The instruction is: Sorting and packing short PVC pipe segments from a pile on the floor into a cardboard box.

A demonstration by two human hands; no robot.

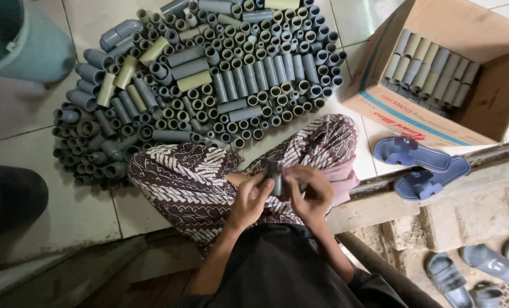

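Short grey pipe piece (pixel 275 175) upright over my lap | my left hand (pixel 250 199) and right hand (pixel 311 194) both grasp it, equally near | pipe heap (pixel 197 80) lies ahead on floor.

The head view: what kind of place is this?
Probably a home doorstep used as an informal workshop: a tiled floor heaped with grey pipe pieces, a cardboard box of more, and sandals by the step.

Both hands meet over the lap: the left hand (pixel 250 197) and right hand (pixel 310 193) share a grip on a short grey pipe piece (pixel 275 174). Beyond the grip, a pipe pile (pixel 197 80) covers the floor; a cardboard box (pixel 437 122) sits to its right.
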